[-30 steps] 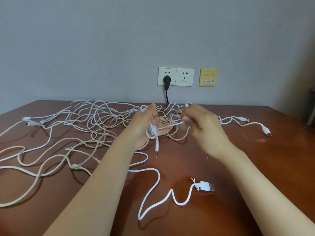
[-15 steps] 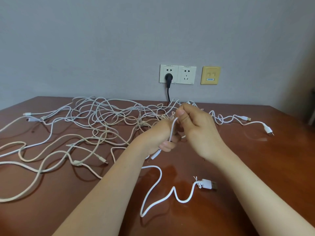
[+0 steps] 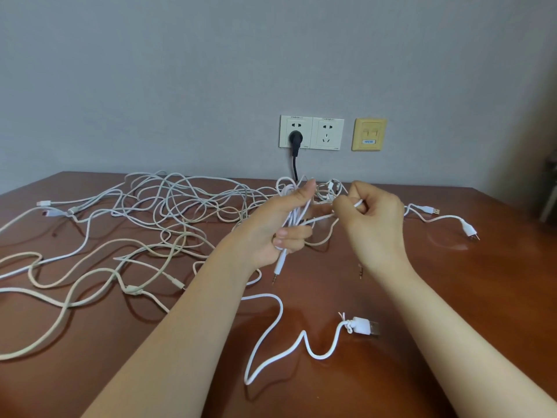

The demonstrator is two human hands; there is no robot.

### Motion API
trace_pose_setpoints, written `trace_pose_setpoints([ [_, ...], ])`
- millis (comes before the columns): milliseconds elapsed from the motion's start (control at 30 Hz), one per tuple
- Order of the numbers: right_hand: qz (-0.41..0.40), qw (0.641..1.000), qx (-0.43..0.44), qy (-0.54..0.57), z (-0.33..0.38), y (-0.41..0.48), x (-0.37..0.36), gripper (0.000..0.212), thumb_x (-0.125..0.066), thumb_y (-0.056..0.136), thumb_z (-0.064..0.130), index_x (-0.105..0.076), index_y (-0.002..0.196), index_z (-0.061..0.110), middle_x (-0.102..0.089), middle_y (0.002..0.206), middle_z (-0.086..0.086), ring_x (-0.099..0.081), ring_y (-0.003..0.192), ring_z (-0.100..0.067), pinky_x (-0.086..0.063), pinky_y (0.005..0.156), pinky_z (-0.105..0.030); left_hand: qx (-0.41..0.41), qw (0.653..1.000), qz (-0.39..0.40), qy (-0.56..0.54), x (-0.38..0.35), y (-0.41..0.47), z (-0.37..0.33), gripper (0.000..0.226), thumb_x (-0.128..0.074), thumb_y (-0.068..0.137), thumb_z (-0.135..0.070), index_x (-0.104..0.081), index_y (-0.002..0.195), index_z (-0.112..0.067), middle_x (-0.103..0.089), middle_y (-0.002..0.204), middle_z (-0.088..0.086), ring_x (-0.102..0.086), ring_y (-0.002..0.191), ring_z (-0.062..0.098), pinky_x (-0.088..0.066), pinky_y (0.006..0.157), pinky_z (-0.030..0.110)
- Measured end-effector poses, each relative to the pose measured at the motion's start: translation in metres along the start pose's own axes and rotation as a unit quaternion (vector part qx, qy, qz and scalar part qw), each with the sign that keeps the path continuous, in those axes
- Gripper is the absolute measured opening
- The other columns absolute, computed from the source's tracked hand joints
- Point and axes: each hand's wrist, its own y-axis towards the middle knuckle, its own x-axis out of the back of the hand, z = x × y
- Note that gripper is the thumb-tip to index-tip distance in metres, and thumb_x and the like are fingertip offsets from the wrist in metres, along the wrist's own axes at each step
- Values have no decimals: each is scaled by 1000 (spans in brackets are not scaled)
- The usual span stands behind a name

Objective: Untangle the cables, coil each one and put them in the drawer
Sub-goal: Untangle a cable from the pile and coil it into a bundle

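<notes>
**Both hands on one thin white cable, above the table middle**

Left hand (image 3: pixel 280 227): raised over the table (image 3: pixel 452 297), palm turned inward, fingers curled round several loops of a thin white cable (image 3: pixel 319 219). Thumb points up, far side. The cable's jack plug (image 3: pixel 279 264) hangs straight down below the fist, clear of the table top.

Right hand (image 3: pixel 375 218): just right of the left, same height. Thumb and curled fingers pinch a strand of the same cable. A short run of it stretches between the two hands, roughly level.

Tangle (image 3: pixel 180 206): white and beige cables, looped over one another, spread across the far and left part of the table. Some strands rise from it toward the hands. Long beige loops trail out to the left edge and near left. Which strand belongs to which cable, cannot tell.

Near middle: a separate white USB cable (image 3: pixel 280 312) lies in loose waves, its plug (image 3: pixel 366 326) pointing right, a small tie at the plug's neck.

Far right: two more cable ends lie on the table, a small USB plug (image 3: pixel 432 210) and a pronged plug (image 3: pixel 470 231), well apart from the hands.

Wall (image 3: pixel 180 86) behind: double socket (image 3: pixel 327 133) with a black plug (image 3: pixel 295 138) in its left half, black lead dropping behind the table. Yellow plate (image 3: pixel 369 134) just right of it.
</notes>
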Motion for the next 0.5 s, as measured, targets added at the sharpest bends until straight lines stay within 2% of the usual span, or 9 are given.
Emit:
trace_pose_setpoints([
  [133,-18,1000,13,-1,-1,-2,-3,30,-48,63,22,-22,49,21,-31,41,6,-26,46,-10,-22,47,-19,-33,999,18,5,-2,-4,-2,15,-61,69,-27,-52,62,-16,-56,69,-7,-21,24,-1,-10,26,10],
  [200,-31,999,41,-6,-1,-2,-5,32,-49,64,19,-21,49,23,-35,43,9,-29,46,-8,-23,48,-18,-49,998,19,28,-3,-7,-2,12,-62,67,-17,-53,59,-16,-57,64,-7,-20,24,-1,-10,26,10],
  [267,-41,997,70,7,-1,-3,-5,37,-51,64,14,-19,50,26,-36,44,11,-31,46,-6,-24,48,-15,-46,998,7,36,-4,-7,-3,21,-57,77,-7,-53,59,-16,-54,53,-8,-20,23,0,-9,26,11],
  [333,-35,993,110,20,-3,-3,-5,40,-53,65,13,-18,51,28,-36,46,11,-29,46,-4,-22,49,-14,-38,999,-9,19,-4,-4,-2,28,-42,90,-1,-54,70,-16,-58,48,-4,-19,21,2,-9,26,11],
  [400,-16,990,137,6,-5,-4,-5,34,-49,65,22,-18,52,30,-37,48,10,-29,47,-4,-22,48,-13,-40,999,-32,11,-3,-1,-2,24,-33,90,3,-49,83,-15,-62,54,-1,-18,21,1,-10,25,12],
  [500,8,995,68,-66,-7,1,-2,21,-46,61,28,-27,52,26,-41,52,9,-35,50,-7,-26,50,-15,-29,995,-54,76,-1,3,2,26,-27,83,7,-46,87,-10,-60,56,1,-16,22,2,-12,27,9],
])
